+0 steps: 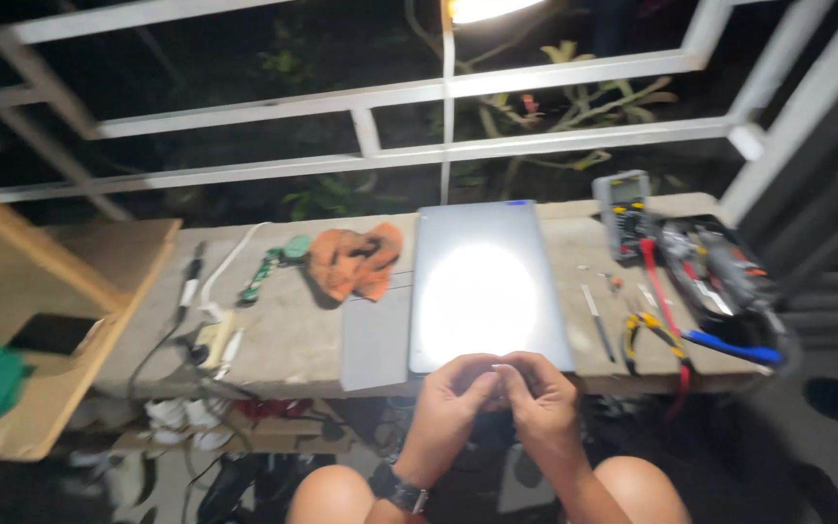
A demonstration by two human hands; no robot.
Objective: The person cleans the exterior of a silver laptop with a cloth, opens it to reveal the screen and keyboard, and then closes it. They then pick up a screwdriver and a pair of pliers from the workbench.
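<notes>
My left hand (pixel 450 400) and my right hand (pixel 538 398) are pressed together just in front of the concrete bench (pixel 288 340), above my knees. Their fingertips pinch something very small between them; blur hides what it is. A black watch sits on my left wrist. Right beyond my hands a closed grey laptop (pixel 485 283) lies flat on the bench, with a bright glare from the lamp overhead on its lid. A grey pad (pixel 374 342) lies beside its left edge.
An orange rag (pixel 355 258) and a green item (pixel 273 264) lie left of the laptop, with white cables near a power strip (pixel 213 335). To the right are a multimeter (pixel 623 209), yellow-handled pliers (pixel 644 330), a screwdriver and a black tool tray (pixel 720 272). A wooden shelf (pixel 70 330) stands at the left, white railing behind.
</notes>
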